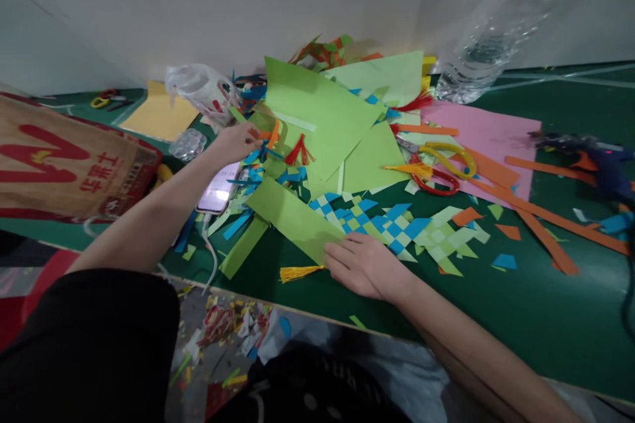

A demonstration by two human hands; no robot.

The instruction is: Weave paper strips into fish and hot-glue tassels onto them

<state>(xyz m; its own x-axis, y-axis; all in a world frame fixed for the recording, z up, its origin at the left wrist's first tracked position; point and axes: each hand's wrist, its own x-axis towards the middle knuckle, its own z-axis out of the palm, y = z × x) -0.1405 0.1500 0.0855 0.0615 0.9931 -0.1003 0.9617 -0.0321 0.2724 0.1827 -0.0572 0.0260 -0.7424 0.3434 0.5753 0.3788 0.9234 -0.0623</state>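
Note:
My left hand [241, 144] reaches into the pile of paper scraps on the left, its fingers closed at the end of an orange paper strip [274, 135]. On the near side, my right hand [364, 266] has its fingers curled over the lower end of a wide green paper strip [297, 218]. A yellow tassel [300, 273] lies beside those fingers. Woven blue and pale green paper pieces [397, 221] are just beyond my right hand. Between the hands and the wall lie large green sheets [322, 112] and a red tassel [299, 151].
Red-handled scissors [439, 185] and yellow-handled scissors [464, 153] rest by a pink sheet [496, 129]. A water bottle [489, 46] stands behind. At right is a dark blue glue gun [608, 162]; at left, a phone [217, 193] with a cable and a paper bag [74, 162].

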